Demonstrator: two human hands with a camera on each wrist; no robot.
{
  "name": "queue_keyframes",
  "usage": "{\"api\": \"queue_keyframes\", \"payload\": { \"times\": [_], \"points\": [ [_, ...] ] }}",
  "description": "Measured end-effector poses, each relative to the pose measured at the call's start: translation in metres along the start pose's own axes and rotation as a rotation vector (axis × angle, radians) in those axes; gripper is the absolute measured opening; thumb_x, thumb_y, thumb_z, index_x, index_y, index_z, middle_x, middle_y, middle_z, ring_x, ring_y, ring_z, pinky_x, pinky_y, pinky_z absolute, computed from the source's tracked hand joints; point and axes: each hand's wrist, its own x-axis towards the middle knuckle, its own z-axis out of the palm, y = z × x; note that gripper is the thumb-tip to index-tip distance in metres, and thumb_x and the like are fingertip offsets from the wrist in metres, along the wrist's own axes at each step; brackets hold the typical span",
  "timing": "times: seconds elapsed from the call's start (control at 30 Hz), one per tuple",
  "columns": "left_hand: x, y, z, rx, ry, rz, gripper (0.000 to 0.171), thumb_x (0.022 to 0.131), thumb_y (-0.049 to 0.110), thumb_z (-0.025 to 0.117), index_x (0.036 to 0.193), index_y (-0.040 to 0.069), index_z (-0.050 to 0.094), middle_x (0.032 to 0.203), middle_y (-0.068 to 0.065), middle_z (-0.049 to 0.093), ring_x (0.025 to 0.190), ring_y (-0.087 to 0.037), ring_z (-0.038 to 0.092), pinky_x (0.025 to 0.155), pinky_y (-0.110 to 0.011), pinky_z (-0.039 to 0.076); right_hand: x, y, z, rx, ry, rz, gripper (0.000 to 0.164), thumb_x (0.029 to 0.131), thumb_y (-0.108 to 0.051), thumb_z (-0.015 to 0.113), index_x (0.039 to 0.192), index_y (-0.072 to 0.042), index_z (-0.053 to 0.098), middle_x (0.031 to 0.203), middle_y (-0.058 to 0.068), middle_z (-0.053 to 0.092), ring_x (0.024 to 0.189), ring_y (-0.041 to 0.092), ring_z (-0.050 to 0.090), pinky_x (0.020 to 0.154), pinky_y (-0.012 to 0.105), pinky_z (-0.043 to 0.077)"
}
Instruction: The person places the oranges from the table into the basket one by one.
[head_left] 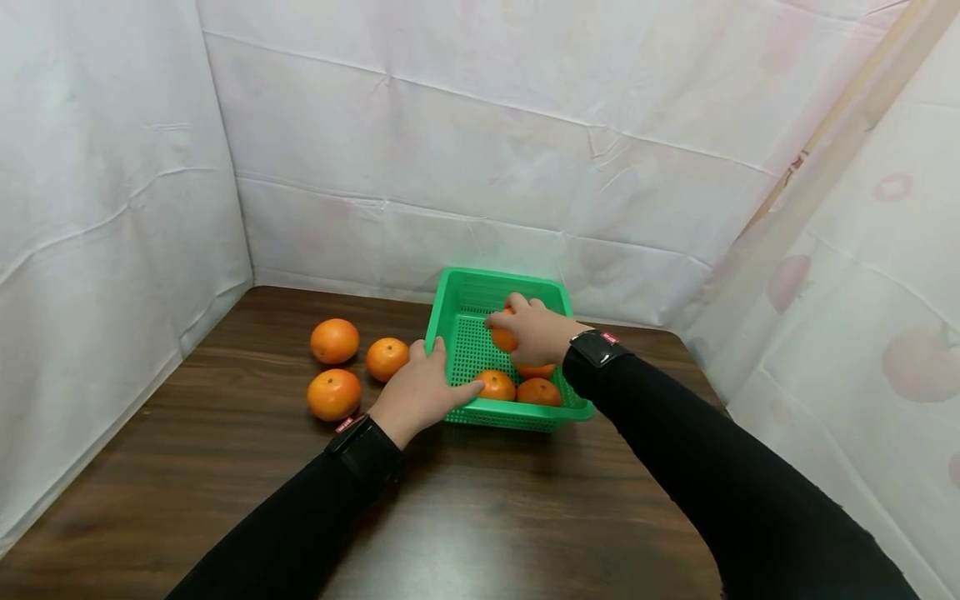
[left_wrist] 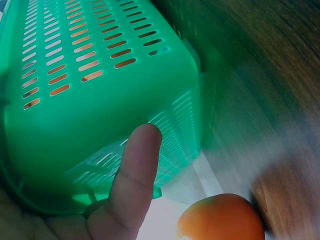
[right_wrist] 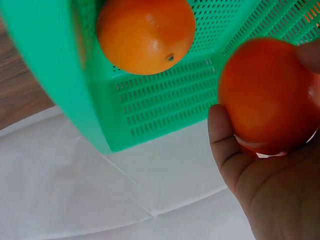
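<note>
My right hand (head_left: 536, 329) holds an orange (head_left: 504, 338) over the inside of a green plastic basket (head_left: 501, 287). In the right wrist view the fingers wrap round that orange (right_wrist: 270, 95) from its side and below. At the basket's near left corner, my left hand (head_left: 423, 392) grips the rim, thumb along the near edge and fingers at the left side. One finger (left_wrist: 137, 170) lies straight along the outer wall in the left wrist view. Lower in the basket sit an orange (head_left: 495, 386) and another orange (head_left: 538, 392), with a third orange (head_left: 536, 371) partly hidden behind my right hand.
Left of the basket, three oranges lie on the dark wood table (head_left: 247, 467): a back orange (head_left: 334, 341), a front orange (head_left: 333, 395) and one orange (head_left: 387, 359) close to my left hand. White sheeting (head_left: 480, 150) hangs behind and at both sides.
</note>
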Motion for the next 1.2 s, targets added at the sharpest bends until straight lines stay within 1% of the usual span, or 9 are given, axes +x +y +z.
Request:
{"api": "queue_keyframes", "payload": {
  "times": [0.2, 0.4, 0.5, 0.6, 0.7, 0.87, 1.0, 1.17, 1.2],
  "points": [
    [-0.001, 0.000, -0.001, -0.003, 0.005, -0.001, 0.109, 0.083, 0.081, 0.047, 0.157, 0.013, 0.006, 0.156, -0.024, 0.008, 0.074, -0.022, 0.058, 0.059, -0.035, 0.049, 0.006, -0.005, 0.005, -0.086, 0.024, -0.046, 0.066, 0.088, -0.021, 0.074, 0.144, -0.039, 0.043, 0.130, 0.011, 0.038, 0.096, 0.027, 0.040, 0.071, 0.032, 0.049],
    [0.001, -0.001, 0.000, -0.002, 0.006, 0.004, 0.108, 0.084, 0.079, 0.047, 0.156, 0.010, 0.006, 0.155, -0.026, 0.008, 0.073, -0.023, 0.058, 0.059, -0.035, 0.050, 0.011, -0.009, 0.013, -0.154, 0.025, -0.069, 0.066, 0.088, -0.014, 0.076, 0.141, -0.040, 0.047, 0.132, 0.011, 0.038, 0.100, 0.028, 0.040, 0.071, 0.031, 0.050],
    [0.001, -0.001, 0.000, -0.008, 0.005, 0.003, 0.108, 0.084, 0.079, 0.047, 0.156, 0.011, 0.006, 0.155, -0.025, 0.008, 0.071, -0.022, 0.058, 0.059, -0.035, 0.050, 0.016, -0.008, 0.020, -0.190, 0.025, -0.075, 0.066, 0.091, -0.013, 0.072, 0.143, -0.042, 0.044, 0.135, 0.010, 0.036, 0.104, 0.028, 0.040, 0.072, 0.032, 0.050],
    [0.001, -0.001, 0.001, -0.011, 0.005, -0.002, 0.108, 0.084, 0.080, 0.047, 0.157, 0.011, 0.006, 0.155, -0.025, 0.009, 0.072, -0.022, 0.058, 0.059, -0.035, 0.049, 0.019, -0.008, 0.027, -0.232, 0.017, -0.105, 0.059, 0.096, -0.016, 0.067, 0.144, -0.041, 0.043, 0.137, 0.011, 0.036, 0.105, 0.028, 0.040, 0.074, 0.033, 0.049],
    [0.001, -0.001, 0.002, -0.007, 0.008, -0.006, 0.108, 0.084, 0.079, 0.047, 0.157, 0.010, 0.007, 0.155, -0.025, 0.009, 0.075, -0.024, 0.058, 0.059, -0.036, 0.050, 0.021, -0.010, 0.030, -0.270, 0.009, -0.133, 0.054, 0.098, -0.018, 0.065, 0.143, -0.040, 0.045, 0.137, 0.012, 0.039, 0.104, 0.028, 0.041, 0.079, 0.034, 0.050],
    [0.000, -0.001, 0.002, 0.002, 0.021, 0.010, 0.108, 0.085, 0.079, 0.047, 0.156, 0.007, 0.010, 0.154, -0.027, 0.010, 0.080, -0.026, 0.060, 0.063, -0.038, 0.052, 0.024, -0.013, 0.033, -0.258, -0.022, -0.157, 0.054, 0.097, -0.017, 0.066, 0.143, -0.039, 0.046, 0.137, 0.011, 0.039, 0.109, 0.030, 0.042, 0.085, 0.041, 0.050],
    [0.000, -0.001, 0.001, 0.005, 0.026, 0.018, 0.107, 0.085, 0.078, 0.048, 0.156, 0.007, 0.011, 0.154, -0.028, 0.010, 0.085, -0.029, 0.061, 0.066, -0.040, 0.053, 0.025, -0.012, 0.038, -0.249, -0.028, -0.175, 0.057, 0.095, -0.015, 0.069, 0.142, -0.038, 0.047, 0.136, 0.010, 0.038, 0.110, 0.031, 0.041, 0.083, 0.043, 0.050],
    [-0.001, -0.001, 0.000, 0.003, 0.025, 0.021, 0.107, 0.085, 0.077, 0.048, 0.156, 0.007, 0.011, 0.155, -0.028, 0.009, 0.089, -0.031, 0.061, 0.068, -0.042, 0.054, 0.025, -0.011, 0.041, -0.214, -0.028, -0.211, 0.056, 0.087, -0.021, 0.078, 0.135, -0.034, 0.053, 0.132, 0.009, 0.039, 0.103, 0.029, 0.039, 0.079, 0.041, 0.047],
    [-0.001, -0.001, 0.000, 0.003, 0.024, 0.021, 0.107, 0.085, 0.077, 0.048, 0.156, 0.007, 0.010, 0.155, -0.027, 0.009, 0.090, -0.031, 0.061, 0.069, -0.042, 0.054, 0.026, -0.011, 0.041, -0.209, -0.031, -0.215, 0.059, 0.084, -0.022, 0.081, 0.134, -0.034, 0.054, 0.132, 0.009, 0.039, 0.103, 0.029, 0.040, 0.078, 0.041, 0.047]
  ]
}}
